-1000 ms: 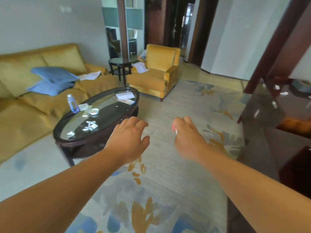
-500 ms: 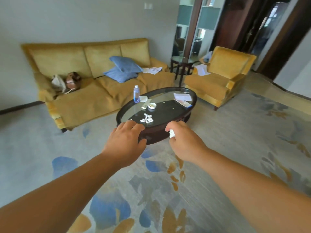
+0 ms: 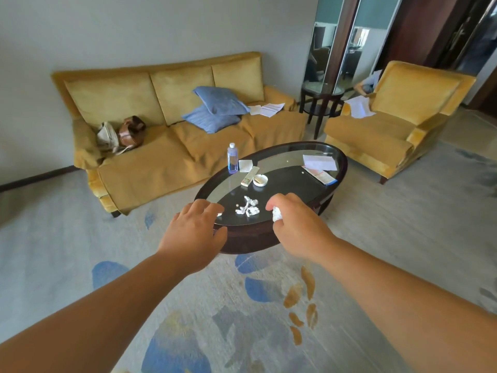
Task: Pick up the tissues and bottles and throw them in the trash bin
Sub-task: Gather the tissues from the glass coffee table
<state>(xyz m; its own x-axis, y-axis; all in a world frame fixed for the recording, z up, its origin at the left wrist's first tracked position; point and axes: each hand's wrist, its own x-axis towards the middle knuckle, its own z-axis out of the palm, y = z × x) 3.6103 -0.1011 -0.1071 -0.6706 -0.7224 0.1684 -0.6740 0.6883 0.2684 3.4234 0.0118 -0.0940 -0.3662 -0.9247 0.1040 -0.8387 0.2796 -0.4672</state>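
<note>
Head view: bottle (image 3: 232,158) upright on table (image 3: 250,239)

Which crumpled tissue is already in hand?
The crumpled white tissue wad gripped by the right hand; the other tissue scraps lie loose on the oval glass table.

On the surface (image 3: 252,239), tissues (image 3: 247,206) lie near the front rim, a remote (image 3: 249,176) and ashtray (image 3: 260,180) behind them, a bottle (image 3: 232,158) further back left, and papers (image 3: 320,162) at the right. A sofa (image 3: 150,168) stands behind the surface, with an armchair (image 3: 376,130) to the right.
</note>
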